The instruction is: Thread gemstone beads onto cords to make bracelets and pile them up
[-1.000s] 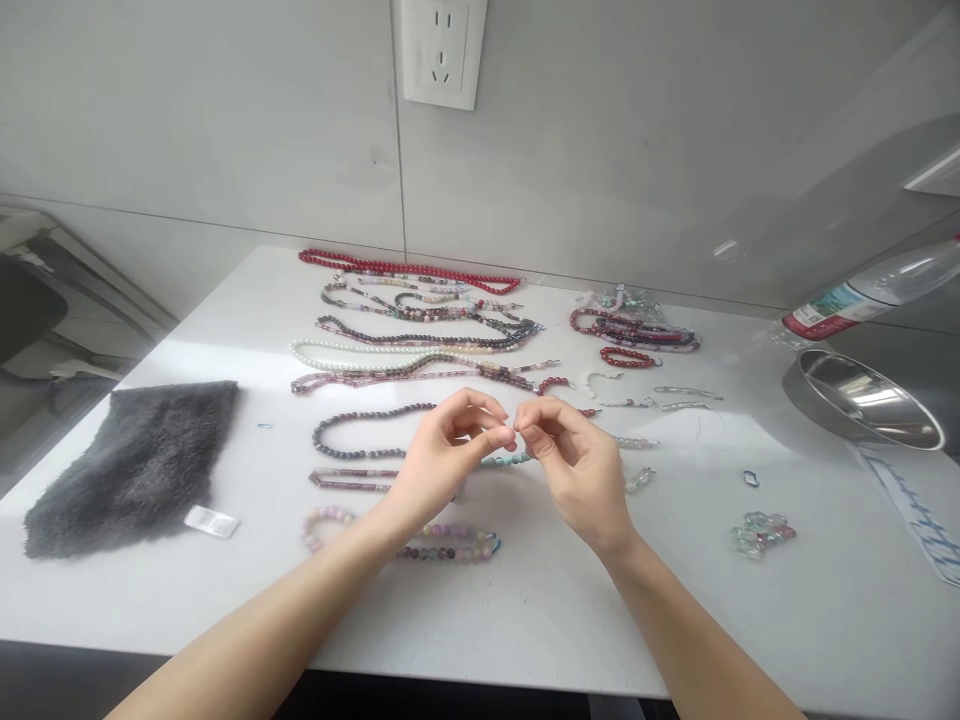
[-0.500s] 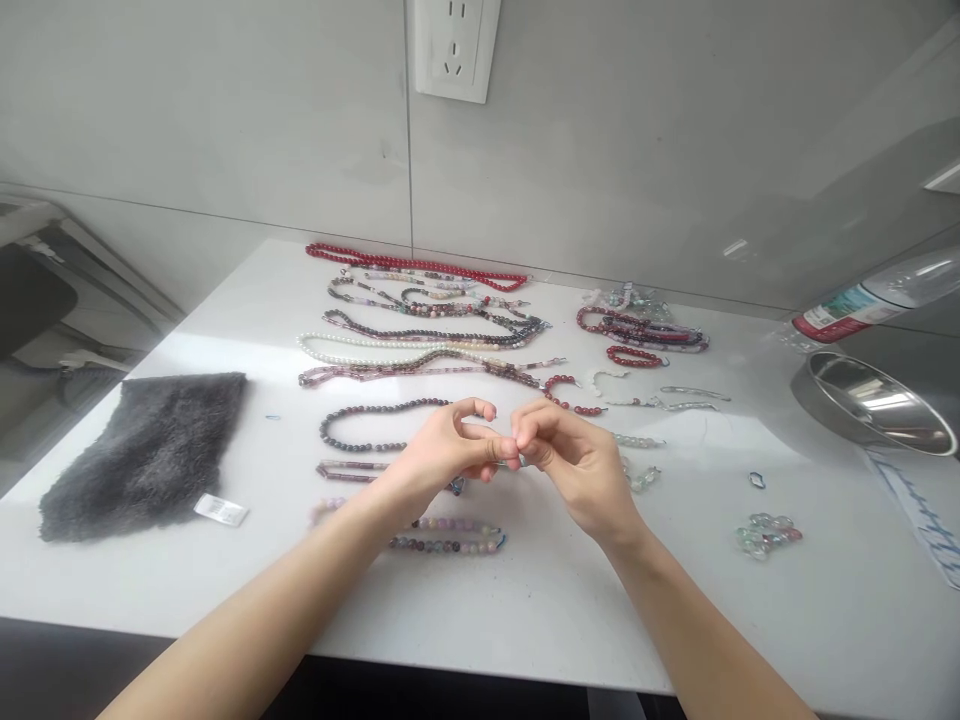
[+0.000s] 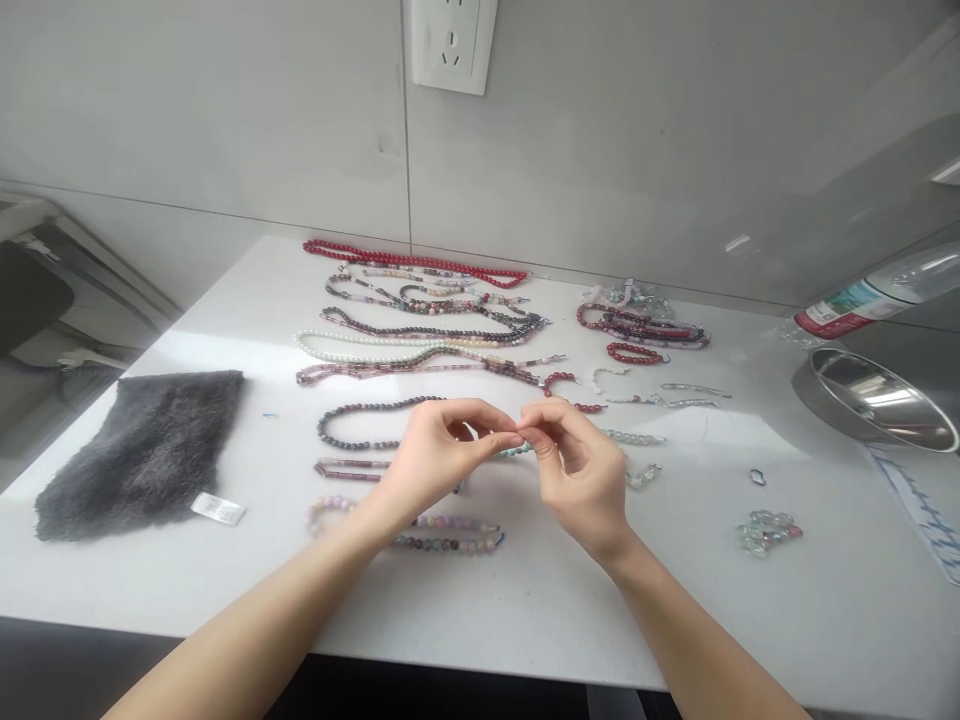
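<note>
We work at a white tabletop (image 3: 187, 590); at far left lies a grey fur pad (image 3: 139, 450), a small white tag (image 3: 217, 509) just beside it; next, rows of gemstone bead strands, a dark round-bead strand (image 3: 360, 418) just beyond our left hand (image 3: 439, 455); that hand, half-closed, meets our right hand (image 3: 581, 470), equally half-closed, at the fingertips; we cannot tell what they pinch, if anything; a teal bead strand (image 3: 514, 451) lies just beneath them; at far right sits a steel bowl (image 3: 874, 398).
</note>
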`<state>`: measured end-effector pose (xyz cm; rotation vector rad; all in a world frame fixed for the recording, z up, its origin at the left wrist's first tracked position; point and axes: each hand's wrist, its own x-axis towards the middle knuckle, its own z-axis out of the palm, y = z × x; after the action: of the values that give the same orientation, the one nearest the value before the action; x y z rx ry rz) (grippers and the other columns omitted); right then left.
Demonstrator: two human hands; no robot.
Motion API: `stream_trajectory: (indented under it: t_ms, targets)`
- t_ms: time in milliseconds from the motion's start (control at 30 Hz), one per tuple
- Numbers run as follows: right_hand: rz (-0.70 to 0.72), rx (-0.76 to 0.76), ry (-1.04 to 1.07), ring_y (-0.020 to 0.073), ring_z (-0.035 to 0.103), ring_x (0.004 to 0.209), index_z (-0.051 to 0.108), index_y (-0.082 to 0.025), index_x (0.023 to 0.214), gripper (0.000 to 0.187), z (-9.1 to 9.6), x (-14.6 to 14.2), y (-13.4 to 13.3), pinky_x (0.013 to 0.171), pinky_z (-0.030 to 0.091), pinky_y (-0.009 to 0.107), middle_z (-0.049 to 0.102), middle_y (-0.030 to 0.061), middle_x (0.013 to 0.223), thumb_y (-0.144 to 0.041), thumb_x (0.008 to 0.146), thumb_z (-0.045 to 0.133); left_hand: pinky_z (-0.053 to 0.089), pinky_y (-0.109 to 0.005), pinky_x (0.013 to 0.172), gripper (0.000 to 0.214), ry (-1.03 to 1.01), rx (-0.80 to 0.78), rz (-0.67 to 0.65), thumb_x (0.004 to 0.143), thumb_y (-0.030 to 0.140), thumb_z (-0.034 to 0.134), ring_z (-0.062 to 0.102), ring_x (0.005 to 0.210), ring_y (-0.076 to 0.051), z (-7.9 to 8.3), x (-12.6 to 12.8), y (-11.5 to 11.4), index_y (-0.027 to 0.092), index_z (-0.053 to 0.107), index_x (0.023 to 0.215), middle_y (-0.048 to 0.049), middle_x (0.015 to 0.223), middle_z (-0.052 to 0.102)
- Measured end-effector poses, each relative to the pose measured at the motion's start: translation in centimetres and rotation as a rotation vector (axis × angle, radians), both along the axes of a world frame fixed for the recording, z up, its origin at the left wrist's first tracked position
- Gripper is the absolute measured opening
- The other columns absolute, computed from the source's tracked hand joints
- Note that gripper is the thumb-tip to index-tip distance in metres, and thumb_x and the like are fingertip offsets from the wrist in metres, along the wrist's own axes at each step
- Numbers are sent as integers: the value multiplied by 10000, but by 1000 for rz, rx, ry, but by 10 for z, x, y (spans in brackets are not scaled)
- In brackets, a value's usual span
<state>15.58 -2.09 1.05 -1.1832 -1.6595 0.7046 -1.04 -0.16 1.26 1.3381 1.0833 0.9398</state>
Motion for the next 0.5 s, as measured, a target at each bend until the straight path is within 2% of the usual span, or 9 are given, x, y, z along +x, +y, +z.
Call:
stream_trajectory:
  t_ms: [133, 267, 333, 500]
  targets:
    - [-10, 39, -30, 175, 575, 745, 582, -219, 879, 108, -3, -2, -1, 657, 495, 312, 594, 46, 839, -145, 916, 513, 398, -257, 505, 225, 78, 128, 20, 787, 421, 710, 475, 530, -107, -1, 0, -3, 201, 757, 791, -42, 816, 748]
    - [-20, 66, -68, 170, 571, 735, 580, -220, 870, 135, -4, -4, -3, 639, 486, 307, 601, 43, 831, -114, 908, 507, 410, -255, 575, 83, 148, 295, 17, 839, 234, 643, 525, 617, -121, -4, 1, -4, 198, 707, 800, -22, 787, 725]
    - [-12, 53, -50, 172, 577, 753, 587, -219, 874, 135, -3, -5, -4, 653, 491, 308, 605, 44, 839, -113, 912, 512, 404, -244, 585, 91, 153, 358, 7, 846, 154, 597, 534, 644, -117, -5, 2, -3, 194, 673, 814, -11, 782, 703]
    - [10, -25, 58, 175, 602, 787, 616, -217, 889, 99, 1, -4, -5, 692, 516, 308, 616, 48, 869, -157, 923, 545, 386, -233, 587, 91, 123, 360, -69, 872, 135, 538, 510, 667, -111, -6, 3, -2, 193, 609, 865, -8, 837, 662]
